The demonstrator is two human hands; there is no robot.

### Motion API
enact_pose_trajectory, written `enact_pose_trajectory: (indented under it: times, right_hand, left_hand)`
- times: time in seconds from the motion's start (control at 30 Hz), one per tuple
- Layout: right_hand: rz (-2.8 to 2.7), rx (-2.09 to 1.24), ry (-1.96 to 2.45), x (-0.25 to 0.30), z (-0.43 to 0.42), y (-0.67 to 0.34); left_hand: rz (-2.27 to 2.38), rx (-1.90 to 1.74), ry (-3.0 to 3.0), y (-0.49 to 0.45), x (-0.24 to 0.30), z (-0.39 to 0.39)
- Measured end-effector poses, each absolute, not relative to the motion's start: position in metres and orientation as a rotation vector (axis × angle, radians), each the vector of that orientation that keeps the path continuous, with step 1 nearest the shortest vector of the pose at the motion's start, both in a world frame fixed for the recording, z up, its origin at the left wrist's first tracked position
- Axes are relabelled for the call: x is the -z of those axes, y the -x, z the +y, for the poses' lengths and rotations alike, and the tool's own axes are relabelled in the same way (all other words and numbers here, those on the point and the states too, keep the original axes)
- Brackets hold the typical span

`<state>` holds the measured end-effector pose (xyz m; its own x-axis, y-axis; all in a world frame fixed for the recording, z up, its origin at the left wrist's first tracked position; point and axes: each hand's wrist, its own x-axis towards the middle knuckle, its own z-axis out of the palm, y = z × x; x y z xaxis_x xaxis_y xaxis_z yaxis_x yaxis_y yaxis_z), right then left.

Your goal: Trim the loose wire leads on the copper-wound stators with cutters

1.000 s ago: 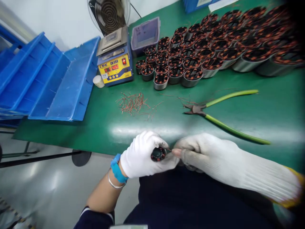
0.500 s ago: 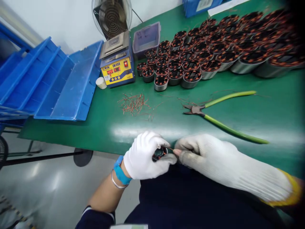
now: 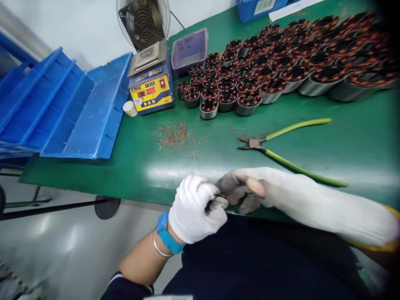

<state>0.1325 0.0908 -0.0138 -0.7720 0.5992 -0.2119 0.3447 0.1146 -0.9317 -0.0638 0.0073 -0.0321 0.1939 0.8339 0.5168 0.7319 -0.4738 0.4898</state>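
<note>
left hand [image 3: 197, 210], white glove, wrapped round a small dark part [image 3: 209, 206], mostly hidden. right hand [image 3: 242, 191] half curled by the copper wire [image 3: 226, 196], contact unclear. cutters [image 3: 254, 143] lie spread on green bench [image 3: 131, 175], wire scraps [image 3: 173, 136] to their left.

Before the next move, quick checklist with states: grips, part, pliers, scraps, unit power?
1. Left hand closed around part: ok.
2. Right hand gripping wire: cannot tell; thumb stands off the fingers, contact unclear.
3. Wire's attachment at the part: cannot tell, hidden by the left hand.
4. Pliers laid down: ok, on table, jaws open, in neither hand.
5. Scraps contained: not ok, loose pile with strays beside it.
6. Unit powered: ok, display lit red.
</note>
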Motion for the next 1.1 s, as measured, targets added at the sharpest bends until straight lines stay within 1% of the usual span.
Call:
enact_pose_trajectory:
  times: [0.07,0.13,0.23,0.3,0.47,0.53,0.67,0.77,0.83,0.9,1.0,1.03,1.1]
  right_hand:
    - [-2.143,-1.906,0.788,0.009,0.101,-0.131]
    - [-2.218,-2.039,0.777,0.001,0.109,-0.125]
    - [-2.343,-2.091,0.947,-0.006,0.115,-0.113]
    - [-2.317,-2.143,1.023,-0.007,0.114,-0.107]
    - [-2.122,-2.319,1.047,0.0,0.109,-0.104]
    - [-2.087,-2.332,1.044,0.001,0.109,-0.105]
    - [-2.165,-2.168,1.091,-0.002,0.106,-0.106]
    - [-2.336,-1.871,1.146,-0.004,0.101,-0.105]
    - [-2.407,-1.648,1.121,-0.002,0.096,-0.105]
    - [-2.433,-1.495,1.073,0.0,0.089,-0.106]
    - [-2.401,-1.462,1.075,0.003,0.079,-0.112]
    - [-2.369,-1.489,1.085,0.003,0.075,-0.115]
    - [-2.281,-1.56,1.058,0.003,0.069,-0.12]
  left_hand:
    - [1.546,-1.145,-2.336,0.063,0.032,0.007]
    - [1.569,-1.14,-2.353,0.063,0.032,0.007]
    - [1.602,-1.135,-2.381,0.061,0.035,0.007]
    - [1.625,-1.138,-2.381,0.059,0.036,0.007]
    - [1.646,-1.109,-2.277,0.058,0.03,0.005]
    - [1.603,-1.09,-2.226,0.06,0.025,0.004]
    - [1.469,-1.12,-2.189,0.063,0.02,0.001]
    - [1.456,-1.149,-2.138,0.063,0.024,-0.002]
    - [1.43,-1.157,-2.083,0.065,0.03,-0.003]
    - [1.36,-1.199,-1.94,0.07,0.034,-0.003]
    - [1.305,-1.281,-1.455,0.083,0.032,0.0]
    - [1.304,-1.241,-1.275,0.087,0.028,0.0]
    - [1.249,-0.986,-1.01,0.093,0.016,-0.001]
